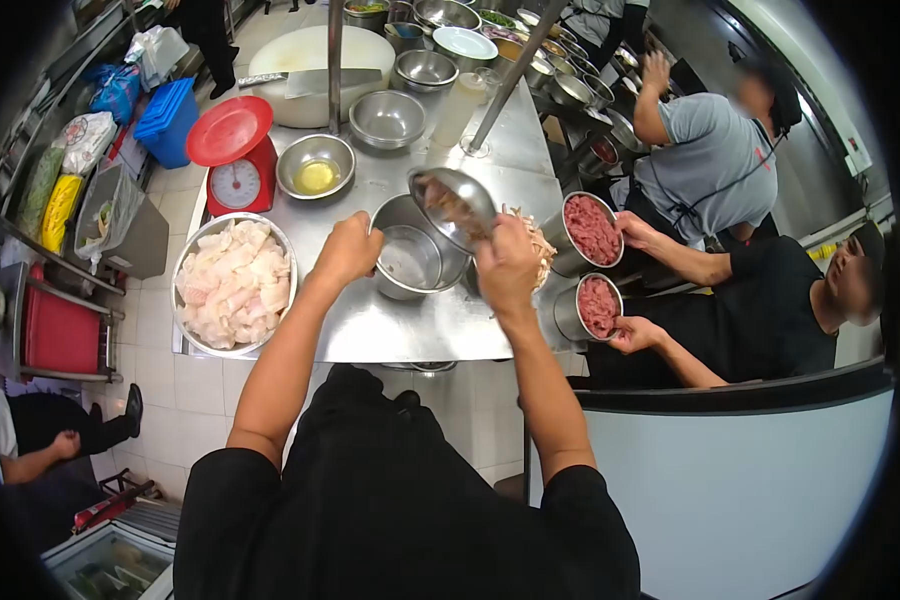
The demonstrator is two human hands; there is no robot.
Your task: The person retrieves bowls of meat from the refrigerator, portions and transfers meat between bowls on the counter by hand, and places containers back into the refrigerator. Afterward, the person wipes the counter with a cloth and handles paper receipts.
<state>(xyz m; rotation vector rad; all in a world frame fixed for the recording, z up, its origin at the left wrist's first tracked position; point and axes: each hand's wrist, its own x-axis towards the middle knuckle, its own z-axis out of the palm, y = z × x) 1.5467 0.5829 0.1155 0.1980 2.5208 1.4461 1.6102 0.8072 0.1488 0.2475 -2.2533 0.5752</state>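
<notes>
My left hand (350, 248) is closed on the near-left rim of a deep steel pot (402, 272) on the counter. Inside the pot only bare metal shows. With my right hand (510, 265) I grip a steel bowl (478, 192) by its edge, tilted steeply over the pot's right side. Brownish pieces of food (448, 205), perhaps meat, lie in that bowl. Behind my right hand, pale thin strips (542, 250) are heaped, and their container is mostly hidden. A large bowl (295, 285) of pale raw meat pieces (232, 285) stands left of my left forearm.
A red scale (238, 185), a bowl of yellow liquid (317, 175), a steel bowl (388, 118) and a cleaver (332, 82) on a round board (300, 50) occupy the counter's far side. On the right, a co-worker (770, 310) holds two containers of minced meat (592, 230). A post (505, 85) rises nearby.
</notes>
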